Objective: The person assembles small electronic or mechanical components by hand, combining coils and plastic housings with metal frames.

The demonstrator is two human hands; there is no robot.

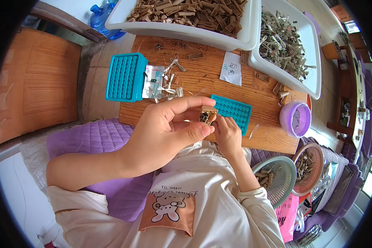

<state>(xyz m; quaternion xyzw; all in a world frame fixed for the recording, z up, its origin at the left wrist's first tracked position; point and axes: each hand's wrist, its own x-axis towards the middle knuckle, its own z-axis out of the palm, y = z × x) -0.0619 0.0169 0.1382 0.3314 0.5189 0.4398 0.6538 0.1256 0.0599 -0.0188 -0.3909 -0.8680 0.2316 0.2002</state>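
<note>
Between the thumb and fingers of my left hand (161,128) is a small brown plastic housing (209,110). Its open end faces me and shows dark and metallic electronic parts inside. Close against its right side is my right hand (229,136), with fingers curled and pressed together; whatever they pinch is hidden. Just beyond both hands a shallow teal tray (240,113) with rows of small pockets lies on the wooden table (186,80).
A white bin of brown housings (153,28) and another of wired parts (313,62) stand at the back. Teal stacked trays (126,78) and loose wired pieces (168,82) sit left. At right are a purple tub (289,120), a green basket (286,177) and a pink basket (317,175).
</note>
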